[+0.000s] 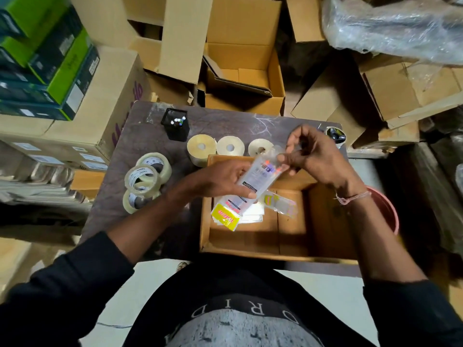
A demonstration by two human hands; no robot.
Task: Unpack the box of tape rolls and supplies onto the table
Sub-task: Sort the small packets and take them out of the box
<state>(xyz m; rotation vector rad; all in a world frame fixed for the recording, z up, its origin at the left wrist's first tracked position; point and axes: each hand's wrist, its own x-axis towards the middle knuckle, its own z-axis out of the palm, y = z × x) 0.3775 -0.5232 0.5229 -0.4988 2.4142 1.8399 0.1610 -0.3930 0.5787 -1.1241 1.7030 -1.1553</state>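
Observation:
An open cardboard box [293,244] sits on the dark table [140,136]. Above it I hold a clear plastic packet [255,179] with a yellow label end. My left hand [220,179] grips the packet's middle from the left. My right hand [315,156] pinches its upper end. More clear packets [278,201] lie inside the box. Three clear tape rolls [145,179] are grouped on the table at the left. Three cream-coloured rolls [229,146] stand in a row behind the box.
A black pen holder [175,123] stands at the table's back left. Open and stacked cardboard boxes [243,71] crowd the floor behind. Green and dark boxes [47,58] are piled at the far left. A pink bucket [388,209] sits to the right of the box.

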